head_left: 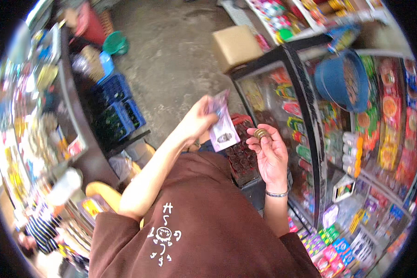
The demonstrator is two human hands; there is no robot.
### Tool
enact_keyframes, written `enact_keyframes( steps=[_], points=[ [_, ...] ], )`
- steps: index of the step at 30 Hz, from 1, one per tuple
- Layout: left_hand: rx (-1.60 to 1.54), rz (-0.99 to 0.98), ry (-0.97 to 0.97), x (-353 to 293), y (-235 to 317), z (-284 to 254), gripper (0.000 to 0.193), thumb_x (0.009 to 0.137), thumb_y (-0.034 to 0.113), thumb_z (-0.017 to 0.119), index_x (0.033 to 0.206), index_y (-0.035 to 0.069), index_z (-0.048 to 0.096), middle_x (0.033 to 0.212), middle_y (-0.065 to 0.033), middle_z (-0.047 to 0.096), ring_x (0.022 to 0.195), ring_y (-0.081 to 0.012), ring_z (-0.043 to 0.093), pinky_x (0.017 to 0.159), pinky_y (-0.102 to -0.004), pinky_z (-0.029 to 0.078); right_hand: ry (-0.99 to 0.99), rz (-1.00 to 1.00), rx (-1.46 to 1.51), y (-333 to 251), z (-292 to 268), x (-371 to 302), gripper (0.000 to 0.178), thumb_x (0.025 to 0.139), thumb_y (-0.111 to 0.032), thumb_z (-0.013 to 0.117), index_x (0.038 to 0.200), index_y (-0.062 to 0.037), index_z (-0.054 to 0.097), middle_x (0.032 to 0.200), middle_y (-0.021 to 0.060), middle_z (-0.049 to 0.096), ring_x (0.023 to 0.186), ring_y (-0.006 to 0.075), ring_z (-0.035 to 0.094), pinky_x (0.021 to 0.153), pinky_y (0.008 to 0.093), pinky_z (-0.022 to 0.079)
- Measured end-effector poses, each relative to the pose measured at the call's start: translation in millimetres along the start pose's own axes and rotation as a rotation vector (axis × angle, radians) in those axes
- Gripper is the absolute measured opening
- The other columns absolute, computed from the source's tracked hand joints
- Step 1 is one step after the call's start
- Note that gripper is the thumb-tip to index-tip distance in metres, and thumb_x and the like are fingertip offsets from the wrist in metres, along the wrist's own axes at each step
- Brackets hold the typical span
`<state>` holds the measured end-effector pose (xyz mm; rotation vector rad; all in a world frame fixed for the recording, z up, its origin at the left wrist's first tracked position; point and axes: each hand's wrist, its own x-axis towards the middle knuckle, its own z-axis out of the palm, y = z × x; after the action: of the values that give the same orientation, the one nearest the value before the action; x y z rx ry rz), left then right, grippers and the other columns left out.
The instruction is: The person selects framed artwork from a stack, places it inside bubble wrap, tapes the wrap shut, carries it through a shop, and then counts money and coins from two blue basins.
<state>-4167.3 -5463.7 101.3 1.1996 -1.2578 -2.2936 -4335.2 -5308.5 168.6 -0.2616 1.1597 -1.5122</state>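
Pinched in my left hand (200, 119) is a purple-and-white banknote (224, 127), which hangs down with a dark printed portrait near its lower end. My right hand (270, 155) is closed on a few coins (261, 133), held between the thumb and fingers with their round faces partly showing. A bracelet (276, 193) circles my right wrist. The two hands are apart, in front of my brown shirt, with the note to the left of the coins.
To the right stands a dark-framed glass case (306, 106) full of colourful packets, with a cardboard box (236, 47) and a blue bucket (343, 81) by it. Blue crates (113, 90) sit left, a red crate (241, 171) below my hands. A person in stripes (41, 234) is lower left.
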Motion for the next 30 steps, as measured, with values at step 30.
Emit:
enact_keyframes(
  steps=[30],
  points=[
    [-0.581, 1.19, 1.745, -458.1, -80.0, -120.3, 0.016, 0.088, 0.004, 0.068, 0.103, 0.001, 0.065, 0.09, -0.0001, 0.067, 0.082, -0.0057, 0.06, 0.075, -0.0223, 0.049, -1.799, -0.688, -0.579, 216.5, 450.2, -175.9, 0.028, 0.077, 0.001, 0.074, 0.104, -0.0054, 0.071, 0.104, 0.0101, 0.059, 0.086, 0.02, 0.057, 0.073, 0.0295, 0.047]
  ],
)
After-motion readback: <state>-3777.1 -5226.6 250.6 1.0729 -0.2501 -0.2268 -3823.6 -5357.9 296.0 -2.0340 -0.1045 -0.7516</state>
